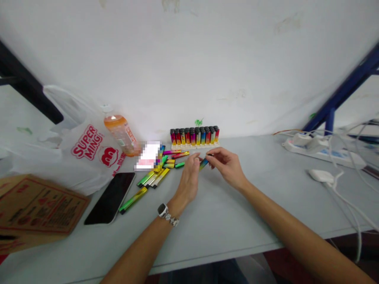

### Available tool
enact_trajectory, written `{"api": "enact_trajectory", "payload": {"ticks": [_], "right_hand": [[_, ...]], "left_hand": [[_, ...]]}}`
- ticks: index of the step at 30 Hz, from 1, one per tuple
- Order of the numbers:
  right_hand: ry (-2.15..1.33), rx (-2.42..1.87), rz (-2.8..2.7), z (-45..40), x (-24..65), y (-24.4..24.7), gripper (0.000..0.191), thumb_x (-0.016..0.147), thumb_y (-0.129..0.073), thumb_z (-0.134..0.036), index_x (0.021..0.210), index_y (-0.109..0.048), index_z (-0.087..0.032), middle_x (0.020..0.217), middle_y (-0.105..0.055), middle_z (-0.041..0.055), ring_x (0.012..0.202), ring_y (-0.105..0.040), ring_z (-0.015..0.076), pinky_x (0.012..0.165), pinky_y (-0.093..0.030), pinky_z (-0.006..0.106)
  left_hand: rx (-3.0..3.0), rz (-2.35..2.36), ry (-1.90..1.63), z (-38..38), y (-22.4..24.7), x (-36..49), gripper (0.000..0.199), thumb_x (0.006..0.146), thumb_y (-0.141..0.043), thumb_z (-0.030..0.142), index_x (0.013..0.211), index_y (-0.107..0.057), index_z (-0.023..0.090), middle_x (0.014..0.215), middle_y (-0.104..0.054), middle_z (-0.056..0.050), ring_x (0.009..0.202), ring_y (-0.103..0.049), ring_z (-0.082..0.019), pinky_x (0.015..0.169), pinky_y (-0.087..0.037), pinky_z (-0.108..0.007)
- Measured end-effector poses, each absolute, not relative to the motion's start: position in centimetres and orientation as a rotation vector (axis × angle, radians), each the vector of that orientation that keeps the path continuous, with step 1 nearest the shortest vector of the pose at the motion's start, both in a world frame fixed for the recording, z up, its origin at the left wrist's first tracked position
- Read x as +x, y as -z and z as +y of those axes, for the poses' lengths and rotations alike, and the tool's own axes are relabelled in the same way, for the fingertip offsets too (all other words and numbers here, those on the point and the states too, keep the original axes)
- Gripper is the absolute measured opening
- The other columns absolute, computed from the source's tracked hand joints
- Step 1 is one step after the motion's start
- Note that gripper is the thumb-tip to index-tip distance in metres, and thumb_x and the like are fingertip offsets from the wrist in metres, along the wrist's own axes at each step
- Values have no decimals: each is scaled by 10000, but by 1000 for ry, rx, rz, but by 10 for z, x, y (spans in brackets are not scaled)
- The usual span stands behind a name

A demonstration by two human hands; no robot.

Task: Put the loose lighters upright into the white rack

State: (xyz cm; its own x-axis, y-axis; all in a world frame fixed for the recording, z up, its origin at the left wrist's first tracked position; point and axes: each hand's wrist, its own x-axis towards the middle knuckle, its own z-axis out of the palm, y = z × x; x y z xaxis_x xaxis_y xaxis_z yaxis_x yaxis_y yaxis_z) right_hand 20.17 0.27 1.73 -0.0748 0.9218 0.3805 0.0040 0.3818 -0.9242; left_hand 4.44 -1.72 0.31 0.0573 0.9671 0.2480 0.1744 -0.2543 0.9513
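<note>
- The right hand [212, 157] pinches a lighter [203, 164] near its dark end, maybe so the rest stays free.
- The left hand [190, 176] is just beside it; I can't tell if it grips too.
- A white rack [189, 147] seems to keep the standing lighters [194, 137] upright.
- Loose lighters [161, 178] lie on the desk [231, 221], left of the left hand, probably for easy reach.

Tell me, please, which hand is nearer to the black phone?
Left: the left hand is right of the black phone; the right hand is farther right, holding a lighter.
</note>
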Motion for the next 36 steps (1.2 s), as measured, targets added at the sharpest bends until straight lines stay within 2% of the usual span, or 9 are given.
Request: {"api": "enact_trajectory", "payload": {"ticks": [3,10,16,19,23,26,29,32,36], "right_hand": [[-824,-967,-1403,24,229,-17,334,803,-733,-468,962,-671,-180,707,-662,14,639,-612,147,653,-522,312],[-333,-1175,-1503,90,268,-16,190,812,-676,-368,886,-666,-193,796,-707,33,710,-654,172,721,-539,330],[-209,-1223,-1698,123,269,-15,107,819,-640,-284,860,-697,-203,861,-724,44,722,-635,173,745,-534,330],[-185,-1223,-1749,130,270,-19,70,806,-649,-234,824,-700,-190,843,-718,51,725,-632,178,758,-527,333],[-213,-1220,-1819,135,275,-25,51,796,-657,-196,794,-705,-179,826,-717,59,743,-637,189,770,-523,342],[-240,-1225,-1825,136,279,-27,60,796,-659,-200,795,-713,-175,836,-720,62,761,-642,194,786,-523,349],[-254,-1230,-1817,135,283,-28,69,802,-660,-213,796,-720,-178,840,-721,59,773,-645,196,793,-526,354],[-265,-1211,-1837,133,285,-28,75,813,-660,-215,797,-727,-184,852,-719,63,789,-643,198,794,-527,356],[-263,-1204,-1848,132,284,-26,97,824,-650,-207,806,-742,-186,857,-691,65,782,-630,191,787,-530,354]], "left_hand": [[1703,1228,-1332,-15,2,45,539,1005,-271,581,1255,-554,197,1285,-599,-110,1230,-531,-218,1118,-356,-392],[1783,1231,-1249,-12,8,53,506,1022,-239,546,1179,-572,199,1199,-620,-102,1199,-545,-211,1124,-362,-399],[1812,1235,-1251,-11,7,50,510,1029,-210,533,1208,-556,205,1229,-604,-97,1215,-535,-208,1119,-367,-395],[1923,1270,-1213,-9,0,43,428,1019,-311,504,1174,-565,196,1198,-602,-98,1197,-535,-217,1097,-387,-403],[2231,1300,-1003,-4,-12,26,373,879,-608,515,1071,-604,195,1114,-611,-98,1095,-575,-255,1000,-463,-422],[2393,1317,-805,-2,-16,11,551,709,-739,636,1036,-636,205,1083,-631,-92,1120,-574,-306,1013,-454,-475],[2423,1337,-676,0,-16,-1,684,577,-773,726,1008,-663,207,1098,-627,-94,1116,-579,-328,997,-468,-487],[2385,1352,-645,1,-14,-7,695,534,-811,696,1010,-673,210,1102,-611,-85,1074,-599,-315,973,-491,-467],[2296,1327,-626,2,-11,-4,550,600,-833,544,1005,-667,212,1066,-586,-61,906,-628,-248,842,-546,-416]]}}
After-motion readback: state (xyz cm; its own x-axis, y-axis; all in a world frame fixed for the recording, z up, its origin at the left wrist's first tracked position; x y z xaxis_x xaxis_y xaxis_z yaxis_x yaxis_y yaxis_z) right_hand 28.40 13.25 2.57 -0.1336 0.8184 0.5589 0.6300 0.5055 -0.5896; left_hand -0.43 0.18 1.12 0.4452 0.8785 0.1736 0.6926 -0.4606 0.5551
